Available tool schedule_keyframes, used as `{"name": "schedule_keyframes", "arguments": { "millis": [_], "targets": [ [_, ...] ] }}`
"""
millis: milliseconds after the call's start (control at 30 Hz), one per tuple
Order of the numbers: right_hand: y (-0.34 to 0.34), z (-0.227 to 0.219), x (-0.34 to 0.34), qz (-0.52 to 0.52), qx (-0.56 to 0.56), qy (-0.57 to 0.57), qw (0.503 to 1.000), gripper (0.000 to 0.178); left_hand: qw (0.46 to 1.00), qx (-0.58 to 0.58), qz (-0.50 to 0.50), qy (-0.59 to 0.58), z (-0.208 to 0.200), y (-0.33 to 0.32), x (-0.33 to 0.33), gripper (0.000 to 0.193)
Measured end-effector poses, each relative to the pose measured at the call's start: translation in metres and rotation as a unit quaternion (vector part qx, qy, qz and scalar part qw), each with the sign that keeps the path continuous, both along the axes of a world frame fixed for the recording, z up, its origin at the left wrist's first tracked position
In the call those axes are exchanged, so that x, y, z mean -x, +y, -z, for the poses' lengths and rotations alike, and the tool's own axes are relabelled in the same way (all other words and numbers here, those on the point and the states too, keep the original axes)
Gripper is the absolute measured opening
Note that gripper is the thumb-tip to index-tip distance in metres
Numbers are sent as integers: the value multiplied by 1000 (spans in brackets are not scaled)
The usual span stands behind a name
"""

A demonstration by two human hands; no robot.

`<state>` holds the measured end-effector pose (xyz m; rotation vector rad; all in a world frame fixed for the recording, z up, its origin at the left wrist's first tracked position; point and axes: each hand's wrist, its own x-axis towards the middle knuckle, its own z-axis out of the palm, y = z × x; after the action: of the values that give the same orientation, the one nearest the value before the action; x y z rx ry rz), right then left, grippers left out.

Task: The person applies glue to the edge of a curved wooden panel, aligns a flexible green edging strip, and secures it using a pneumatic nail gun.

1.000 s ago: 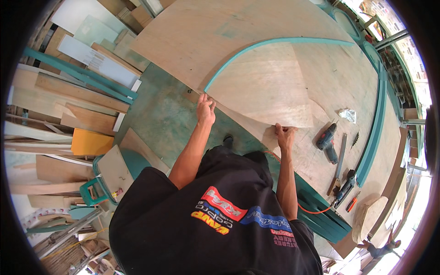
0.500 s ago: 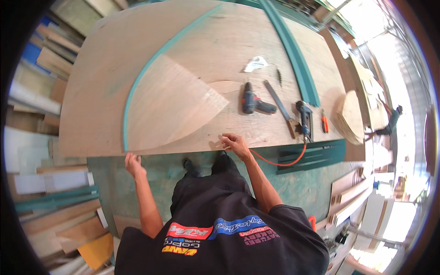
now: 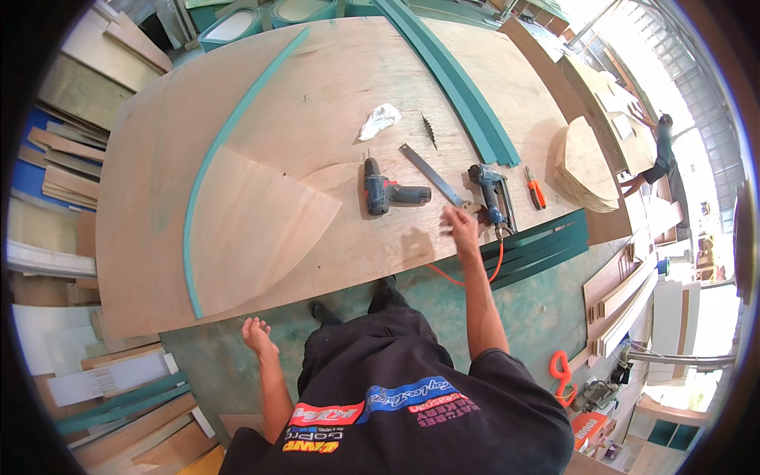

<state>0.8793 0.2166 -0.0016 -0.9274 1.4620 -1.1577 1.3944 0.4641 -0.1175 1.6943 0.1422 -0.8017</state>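
Observation:
My right hand [image 3: 461, 227] hovers over the table's near edge, beside the handle of a hand saw [image 3: 434, 176] and left of a blue-grey nail gun [image 3: 492, 192]. Its fingers look slightly spread and nothing shows in them. Just off the near edge my left hand [image 3: 259, 336] is empty with loosely curled, parted fingers. Close to it lies a wedge-shaped plywood panel [image 3: 253, 226], a thin teal strip [image 3: 226, 131] running along its left side. A cordless drill [image 3: 382, 192] rests left of the saw, and orange-handled pliers [image 3: 537, 194] lie right of the nail gun.
The plywood tabletop [image 3: 150, 214] also carries long teal boards [image 3: 443, 71], a crumpled white cloth [image 3: 380, 122], a dark spiral bit [image 3: 429, 131] and stacked rounded plywood pieces [image 3: 584, 166]. An orange hose [image 3: 498, 265] hangs off the edge. A person [image 3: 659, 150] is at the far right.
My right hand has moved right, from the table's near edge toward the saw handle and nail gun. My left hand has come away from the panel's corner. The view has shifted rightward.

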Motion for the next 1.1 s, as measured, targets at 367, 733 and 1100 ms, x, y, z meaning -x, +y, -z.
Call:
{"name": "schedule_keyframes", "arguments": {
  "millis": [367,733,1100],
  "targets": [
    [-237,61,212,40,54,573,817,64,986,-157,51,-28,5,45,83,33],
    [-299,64,215,-160,-95,659,729,74,898,-298,273,-177,-5,109,224,28],
    [-322,10,231,-150,-93,338,924,42,886,-224,322,-247,2,76,206,28]
  ]
}}
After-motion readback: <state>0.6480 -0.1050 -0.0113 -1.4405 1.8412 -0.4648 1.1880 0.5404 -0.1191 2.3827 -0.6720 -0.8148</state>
